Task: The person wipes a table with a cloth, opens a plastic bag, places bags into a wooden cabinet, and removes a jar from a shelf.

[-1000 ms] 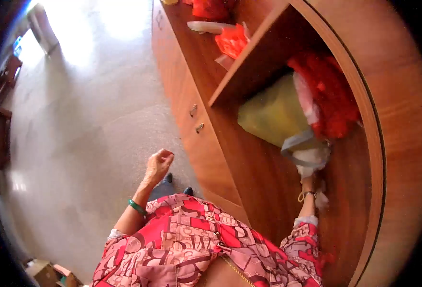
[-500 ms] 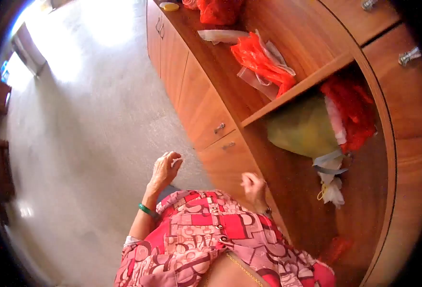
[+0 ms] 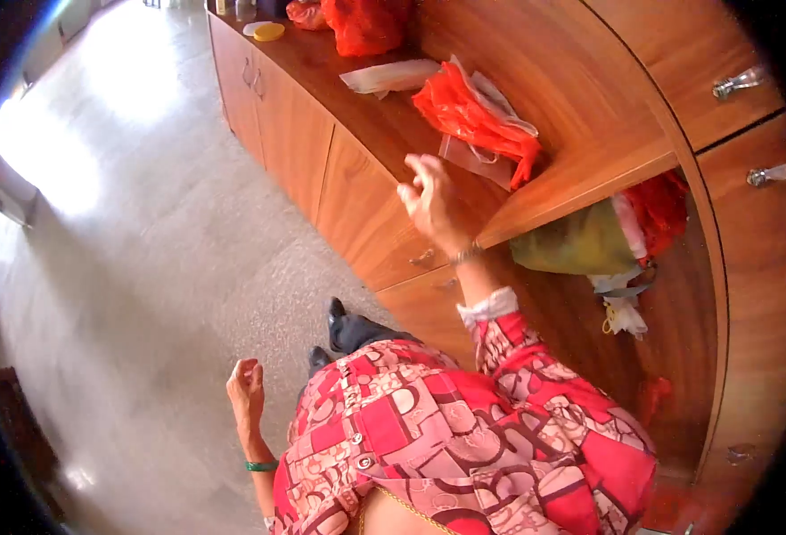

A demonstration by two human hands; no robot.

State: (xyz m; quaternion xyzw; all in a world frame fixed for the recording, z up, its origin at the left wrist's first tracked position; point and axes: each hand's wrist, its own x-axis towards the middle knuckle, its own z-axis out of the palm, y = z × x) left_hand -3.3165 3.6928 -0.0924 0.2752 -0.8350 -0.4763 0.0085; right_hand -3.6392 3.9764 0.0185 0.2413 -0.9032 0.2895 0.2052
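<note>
My right hand (image 3: 430,201) reaches over the front edge of the wooden cabinet, its fingers apart and bent a little, holding nothing. Closest to it on the counter lie a red plastic bag (image 3: 473,111) and a clear plastic bag (image 3: 478,162). My left hand (image 3: 247,392) hangs low over the floor, away from the cabinet. Its fingers are curled in, and no object shows in them. A green bangle (image 3: 261,465) circles the left wrist.
The long wooden cabinet (image 3: 295,125) runs along the right, its counter holding a white packet (image 3: 391,77), another red bag (image 3: 366,25) and a yellow lid (image 3: 269,32). A lower shelf holds a greenish bag (image 3: 580,242). Grey floor (image 3: 152,259) spreads to the left.
My right hand has risen from near my body and stretched forward to the counter, its fingers opening. The left hand has dropped back and to the left. The view has shifted.
</note>
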